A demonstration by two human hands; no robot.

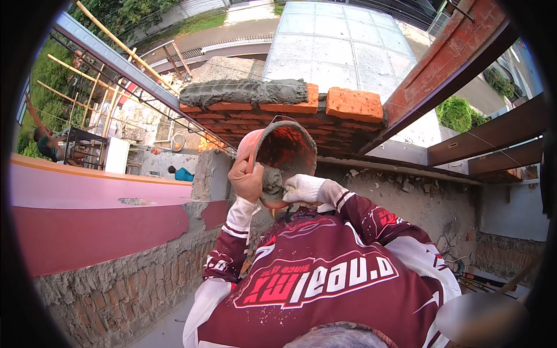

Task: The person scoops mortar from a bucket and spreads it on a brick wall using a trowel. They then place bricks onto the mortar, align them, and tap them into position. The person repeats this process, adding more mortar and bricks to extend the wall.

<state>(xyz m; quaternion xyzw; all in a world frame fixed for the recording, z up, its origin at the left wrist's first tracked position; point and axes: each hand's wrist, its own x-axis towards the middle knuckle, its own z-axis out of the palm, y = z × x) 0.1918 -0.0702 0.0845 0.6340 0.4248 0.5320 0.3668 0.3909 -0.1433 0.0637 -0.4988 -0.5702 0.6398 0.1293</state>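
Note:
A red bucket is tilted with its mouth toward me, its inside smeared with grey mortar. My bare left hand grips the bucket's left side. My right hand, in a white glove, is closed at the lower right of the bucket's mouth, beside the lump of mortar; what it holds is hidden. Just beyond the bucket stands a red brick wall, with a band of wet mortar along its top and a bare brick at the right.
A pink ledge and rough brickwork are on my left. Dark beams cross at the right. Beyond are bamboo poles, a pale roof and two other people, below and at the far left.

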